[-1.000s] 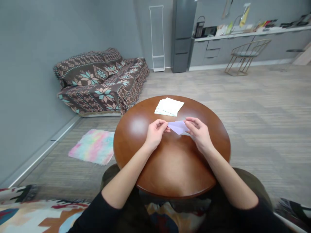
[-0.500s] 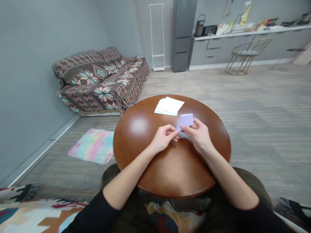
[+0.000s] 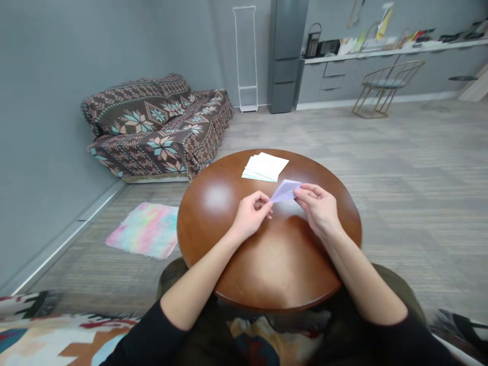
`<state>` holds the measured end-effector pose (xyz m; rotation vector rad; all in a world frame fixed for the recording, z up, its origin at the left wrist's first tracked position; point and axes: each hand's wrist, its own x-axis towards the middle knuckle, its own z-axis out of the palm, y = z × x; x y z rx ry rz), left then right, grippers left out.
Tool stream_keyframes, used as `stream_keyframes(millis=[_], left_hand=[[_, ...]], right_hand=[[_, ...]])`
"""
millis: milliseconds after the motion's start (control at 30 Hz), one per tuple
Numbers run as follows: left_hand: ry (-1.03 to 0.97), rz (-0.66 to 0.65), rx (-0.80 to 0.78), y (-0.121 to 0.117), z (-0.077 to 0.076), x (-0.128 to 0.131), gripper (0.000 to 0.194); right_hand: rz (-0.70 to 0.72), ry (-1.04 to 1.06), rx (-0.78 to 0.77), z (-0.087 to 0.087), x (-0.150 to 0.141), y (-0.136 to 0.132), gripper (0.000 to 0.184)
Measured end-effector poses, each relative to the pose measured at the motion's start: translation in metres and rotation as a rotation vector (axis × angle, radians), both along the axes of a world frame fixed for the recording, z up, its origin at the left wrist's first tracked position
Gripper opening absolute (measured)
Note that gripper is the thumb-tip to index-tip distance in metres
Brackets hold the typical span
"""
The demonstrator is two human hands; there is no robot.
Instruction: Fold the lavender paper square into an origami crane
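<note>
A small piece of folded lilac paper is held up between both hands over the round brown table. My left hand pinches its pointed left corner between thumb and fingers. At the other end, my right hand grips the right edge, thumb in front and fingers behind. The paper tilts, its left tip lower than its right end. Just beyond it, a stack of pale paper sheets lies loosely fanned on the tabletop, touched by neither hand.
Behind the table on the left stands a sofa under a patterned cover. A pastel fluffy mat lies on the floor. Farther back are a grey fridge, a white rack, a kitchen counter and a gold-framed chair.
My left hand has shifted slightly left and up with the paper's tip. My right hand has slid to the right edge, and the paper now looks more stretched out and slanted.
</note>
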<state>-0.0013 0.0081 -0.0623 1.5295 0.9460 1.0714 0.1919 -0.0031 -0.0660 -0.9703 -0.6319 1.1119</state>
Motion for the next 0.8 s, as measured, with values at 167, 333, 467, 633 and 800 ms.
stream_keyframes(millis=[167,333,467,633,800], left_hand=[[-0.074,0.1,0.113,0.0019,0.0005,-0.002,0.014],[-0.239,0.039,0.063,0.0008,0.0049,-0.0003,0.018],[-0.315,-0.001,0.028,0.0006,0.0063,-0.002,0.023],[-0.343,-0.051,-0.001,0.0005,0.0057,-0.0035,0.032],[-0.313,0.032,-0.007,0.0041,0.0023,-0.0018,0.027]], right_hand=[[0.223,-0.177,0.085,-0.0021,-0.0041,-0.0039,0.033],[0.195,-0.367,0.154,-0.0024,-0.0035,-0.0064,0.018],[0.11,-0.433,0.253,-0.0024,-0.0024,-0.0051,0.01],[-0.043,-0.515,0.398,-0.0034,-0.0034,-0.004,0.015],[-0.042,-0.6,0.416,-0.0052,-0.0037,-0.0064,0.016]])
